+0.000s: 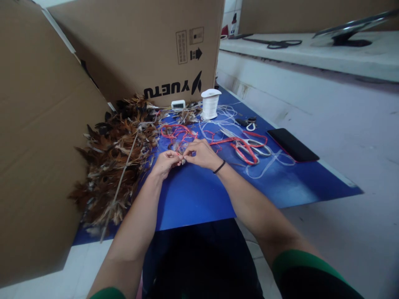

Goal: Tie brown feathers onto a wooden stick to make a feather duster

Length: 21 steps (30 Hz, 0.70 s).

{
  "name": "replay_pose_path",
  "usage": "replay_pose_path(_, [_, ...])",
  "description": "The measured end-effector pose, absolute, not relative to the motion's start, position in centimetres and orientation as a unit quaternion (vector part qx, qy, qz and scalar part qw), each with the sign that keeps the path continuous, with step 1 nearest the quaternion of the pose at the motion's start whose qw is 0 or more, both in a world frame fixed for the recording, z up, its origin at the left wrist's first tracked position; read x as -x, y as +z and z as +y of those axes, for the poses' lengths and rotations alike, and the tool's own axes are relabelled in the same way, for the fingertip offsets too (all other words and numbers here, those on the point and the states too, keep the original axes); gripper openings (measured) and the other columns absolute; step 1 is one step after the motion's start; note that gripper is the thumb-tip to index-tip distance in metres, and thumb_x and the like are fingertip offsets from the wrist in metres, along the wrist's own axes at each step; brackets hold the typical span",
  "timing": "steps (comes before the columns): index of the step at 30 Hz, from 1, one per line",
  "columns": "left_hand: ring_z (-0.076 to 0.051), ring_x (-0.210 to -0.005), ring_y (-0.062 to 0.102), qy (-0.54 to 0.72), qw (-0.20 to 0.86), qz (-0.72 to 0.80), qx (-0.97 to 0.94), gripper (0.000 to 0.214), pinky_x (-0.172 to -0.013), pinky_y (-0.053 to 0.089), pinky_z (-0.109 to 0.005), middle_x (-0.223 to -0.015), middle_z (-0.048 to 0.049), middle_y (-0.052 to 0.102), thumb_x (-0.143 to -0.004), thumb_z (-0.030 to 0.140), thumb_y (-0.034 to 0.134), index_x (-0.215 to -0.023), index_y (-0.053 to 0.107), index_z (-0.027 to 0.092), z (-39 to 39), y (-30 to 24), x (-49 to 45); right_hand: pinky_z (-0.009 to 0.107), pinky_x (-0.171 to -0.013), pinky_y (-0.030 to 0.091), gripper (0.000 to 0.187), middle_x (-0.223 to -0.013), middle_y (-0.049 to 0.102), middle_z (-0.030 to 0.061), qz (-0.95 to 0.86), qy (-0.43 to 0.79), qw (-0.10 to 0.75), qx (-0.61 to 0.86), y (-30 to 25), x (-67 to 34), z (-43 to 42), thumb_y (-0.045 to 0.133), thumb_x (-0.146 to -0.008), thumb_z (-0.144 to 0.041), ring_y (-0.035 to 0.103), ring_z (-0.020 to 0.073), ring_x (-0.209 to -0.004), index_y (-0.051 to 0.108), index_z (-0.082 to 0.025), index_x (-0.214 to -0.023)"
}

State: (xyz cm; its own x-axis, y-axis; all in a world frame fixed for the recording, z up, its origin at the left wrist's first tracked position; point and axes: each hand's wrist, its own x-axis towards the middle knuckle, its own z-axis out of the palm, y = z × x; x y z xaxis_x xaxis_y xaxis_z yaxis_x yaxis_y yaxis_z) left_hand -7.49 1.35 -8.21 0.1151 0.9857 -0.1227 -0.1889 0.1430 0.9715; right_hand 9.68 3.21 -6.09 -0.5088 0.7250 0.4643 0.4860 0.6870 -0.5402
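Observation:
Over the blue tabletop (196, 195), my left hand (168, 161) and my right hand (202, 153) meet, thumbs and forefingers pinched close together. Between the fingertips is a small feather (183, 162), its lower end showing; the fingers hide most of it. Red string (177, 132) lies tangled just beyond the hands. To the right, scissors (246, 151) with red-wrapped handles rest on the table among loops of clear ribbon (264, 169). A large heap of brown feathers (121, 153) spreads to the left of my left hand.
Behind the hands stand a white spool (210, 104) and a small white digital meter (178, 104). A black phone (292, 144) lies near the right edge. Cardboard walls (124, 45) close off the left and back. A ledge (311, 54) at right carries black scissors (280, 43).

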Motion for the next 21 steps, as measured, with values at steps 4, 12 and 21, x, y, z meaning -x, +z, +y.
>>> replay_pose_path(4, [-0.009,-0.051,0.057,0.485,0.598,0.466,-0.436,0.029,-0.055,0.046,-0.022,-0.056,0.0002,0.062,-0.048,0.019,0.081,-0.065,0.058,0.012,1.4,-8.2,7.5,0.026,-0.073,0.041,0.011,-0.075,0.067,0.0012,-0.824,0.289,0.357,0.331,-6.6,-9.6,3.7,0.057,-0.069,-0.014,0.057,0.0118,-0.070,0.068,-0.016,-0.073])
replay_pose_path(12, [-0.011,-0.056,0.059,0.489,0.522,0.455,-0.530,0.022,-0.060,0.046,-0.024,-0.059,-0.0001,0.064,-0.053,0.018,0.076,-0.063,0.056,0.014,1.4,-8.6,7.5,0.023,-0.066,0.047,0.020,-0.075,0.066,0.0019,-0.777,0.379,0.357,0.352,-7.6,-9.0,4.2,0.052,-0.069,-0.007,0.060,0.0103,-0.066,0.066,-0.014,-0.081])
replay_pose_path(21, [-0.012,-0.057,0.060,0.525,0.385,0.510,-0.562,0.016,-0.059,0.047,-0.023,-0.061,0.0019,0.062,-0.054,0.016,0.070,-0.064,0.058,0.014,1.9,-9.2,7.3,0.024,-0.066,0.046,0.014,-0.073,0.065,0.0017,-0.779,0.344,0.376,0.365,-8.1,-8.8,4.3,0.058,-0.067,-0.009,0.059,0.0107,-0.066,0.066,-0.014,-0.078])
